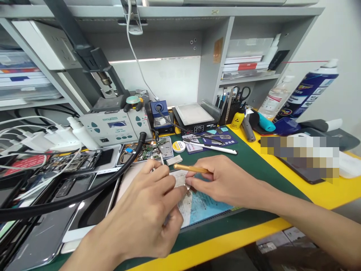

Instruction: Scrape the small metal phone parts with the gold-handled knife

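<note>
My left hand (146, 210) is curled over the near middle of the green mat (248, 165), its thumb and forefinger pinched on a small pale piece (180, 180) that I cannot name. A thin metal tool shaft (161, 158) rises behind its fingers. My right hand (222, 180) meets it fingertip to fingertip and grips a slim gold-coloured tool (190, 168) lying across its knuckles. Under both hands lies a blue work pad (203, 205) with tiny parts on it.
Opened phones (81, 162) and a circuit board tray (146, 150) lie at left, crossed by a thick black hose (93, 188). A rework station (113, 126), hot plate (194, 114), tool holder (231, 105), spray can (307, 90) and tablet (304, 169) stand behind and right. A white stylus (214, 147) lies nearby.
</note>
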Demonstrator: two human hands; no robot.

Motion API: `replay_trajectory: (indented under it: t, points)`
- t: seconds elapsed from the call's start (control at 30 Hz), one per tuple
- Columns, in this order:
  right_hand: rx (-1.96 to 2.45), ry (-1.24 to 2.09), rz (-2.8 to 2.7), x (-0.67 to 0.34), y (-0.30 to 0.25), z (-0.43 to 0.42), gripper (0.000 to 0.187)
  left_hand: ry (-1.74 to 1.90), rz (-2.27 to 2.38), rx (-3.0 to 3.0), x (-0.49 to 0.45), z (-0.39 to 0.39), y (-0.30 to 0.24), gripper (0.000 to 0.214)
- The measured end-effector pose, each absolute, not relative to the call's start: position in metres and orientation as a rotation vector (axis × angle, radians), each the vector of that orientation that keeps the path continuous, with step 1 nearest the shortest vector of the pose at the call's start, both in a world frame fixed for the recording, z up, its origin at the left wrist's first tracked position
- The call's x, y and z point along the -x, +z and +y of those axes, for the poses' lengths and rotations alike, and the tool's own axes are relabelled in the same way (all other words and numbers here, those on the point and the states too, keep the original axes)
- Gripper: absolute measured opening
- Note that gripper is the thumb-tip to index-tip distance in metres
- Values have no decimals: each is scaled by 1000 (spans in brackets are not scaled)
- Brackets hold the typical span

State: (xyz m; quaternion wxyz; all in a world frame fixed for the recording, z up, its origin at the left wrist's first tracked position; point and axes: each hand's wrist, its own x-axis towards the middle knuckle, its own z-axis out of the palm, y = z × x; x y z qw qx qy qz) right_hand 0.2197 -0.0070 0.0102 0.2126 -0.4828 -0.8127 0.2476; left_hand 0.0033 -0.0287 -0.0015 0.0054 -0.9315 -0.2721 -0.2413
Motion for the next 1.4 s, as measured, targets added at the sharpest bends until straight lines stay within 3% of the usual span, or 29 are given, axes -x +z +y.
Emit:
replay_trajectory:
  t: [0.4,1.4]
  points:
    - [1336,562,-2297,-217,5,-6,37,-747,-837,2920,-5,-28,-2,22]
    - [1388,649,-2300,-217,3,-6,39,-622,-869,2971,-6,-32,-6,21]
